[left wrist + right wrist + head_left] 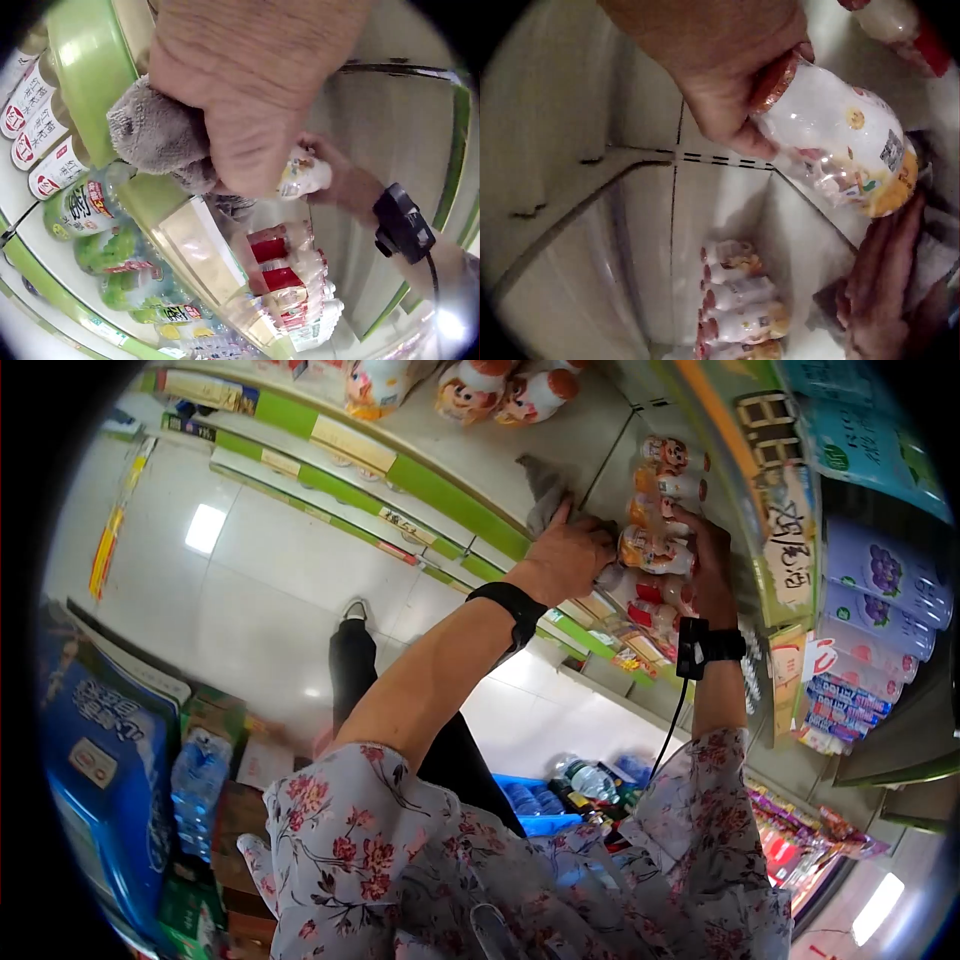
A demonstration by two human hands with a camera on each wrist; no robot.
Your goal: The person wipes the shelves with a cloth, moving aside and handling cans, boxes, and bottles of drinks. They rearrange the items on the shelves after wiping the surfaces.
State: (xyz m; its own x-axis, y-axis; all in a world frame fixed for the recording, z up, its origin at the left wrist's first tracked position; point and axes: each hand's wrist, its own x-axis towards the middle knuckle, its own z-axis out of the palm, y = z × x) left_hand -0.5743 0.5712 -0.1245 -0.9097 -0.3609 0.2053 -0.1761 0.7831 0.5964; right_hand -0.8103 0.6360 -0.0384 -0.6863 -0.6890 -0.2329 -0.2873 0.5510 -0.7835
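My right hand [708, 555] grips a small white drink bottle [847, 135] by its red-capped end. A cartoon label and an orange base show on this bottle, which lies tilted over the shelf in the right wrist view. Bunched in my left hand [572, 558] is a grey cloth [157, 127], part of it sticking out past the thumb. The left fingers [885, 289] are right by the bottle's base. In the left wrist view the back of the left hand hides much of the cloth and part of the bottle.
More small white bottles [742, 315] stand in a row on the shelf [590, 435]. Bottles with red labels [281, 262] are close to the hands. Green-labelled bottles [124, 251] fill a shelf below. A blue crate [545, 825] with bottles sits on the floor; purple cans [885, 570] are at right.
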